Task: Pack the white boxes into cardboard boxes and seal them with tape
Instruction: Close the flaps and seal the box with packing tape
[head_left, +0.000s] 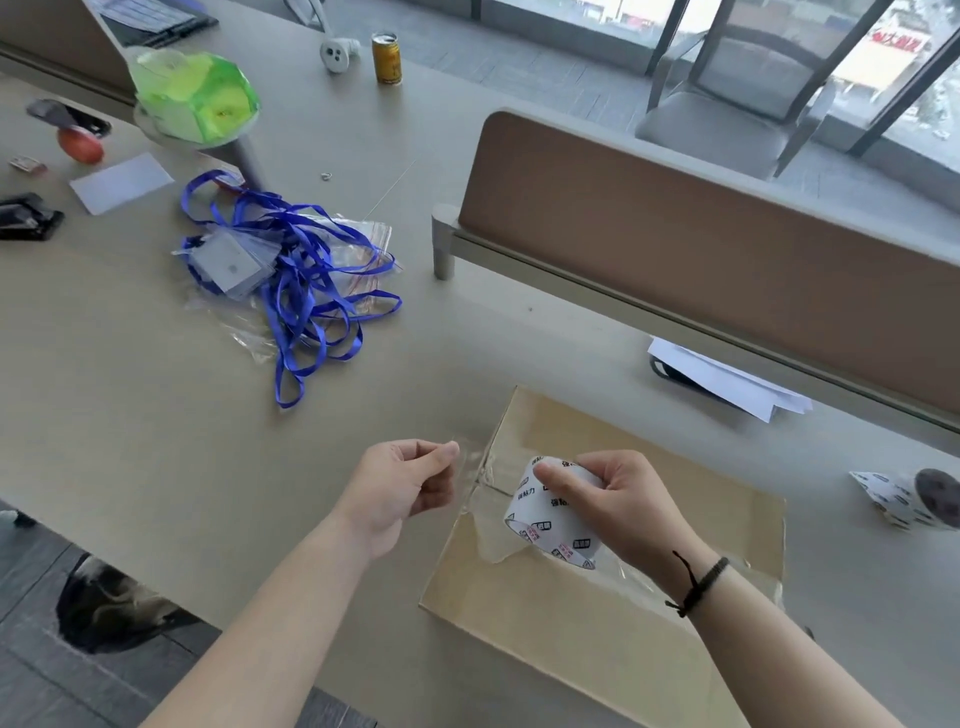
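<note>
Grey table holds a shut box near its front edge. Right hand grips the tape roll over the box. Left hand pinches the clear tape end. Tape looks thin, sticky and easily crumpled, so hold its very tip.

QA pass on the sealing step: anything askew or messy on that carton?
Yes. The clear tape on the cardboard box lies wrinkled and bunched near the left edge rather than flat. The right hand grips the tape roll.
</note>
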